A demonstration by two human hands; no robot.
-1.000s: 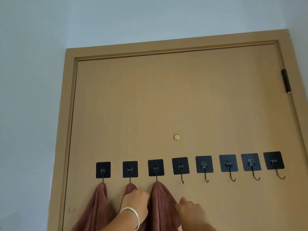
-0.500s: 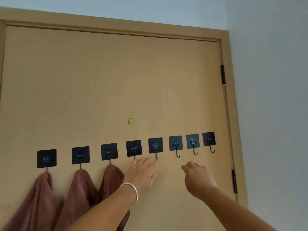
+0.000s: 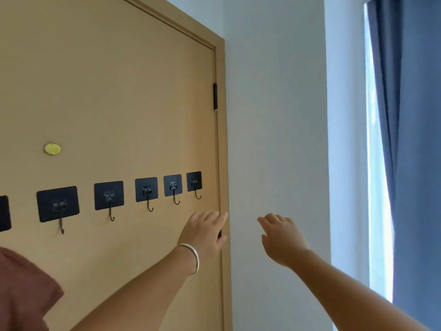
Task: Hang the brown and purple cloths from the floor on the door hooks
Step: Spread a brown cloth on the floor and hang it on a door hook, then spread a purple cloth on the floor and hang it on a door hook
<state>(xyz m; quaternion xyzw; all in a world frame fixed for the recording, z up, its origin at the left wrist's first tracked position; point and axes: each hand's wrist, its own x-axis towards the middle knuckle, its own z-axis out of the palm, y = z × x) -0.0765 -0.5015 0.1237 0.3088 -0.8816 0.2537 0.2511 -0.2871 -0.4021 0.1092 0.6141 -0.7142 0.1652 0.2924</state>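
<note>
Your left hand (image 3: 202,231) and right hand (image 3: 282,237) are spread, holding nothing; the brown cloth (image 3: 23,287) is cut off at the corner.

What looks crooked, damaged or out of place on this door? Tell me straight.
Nothing stands out. The five black hooks fully in view sit in an even row on the door, all bare and unbent. A brown cloth shows at the lower left. Both the left hand and the right hand are empty.
</note>
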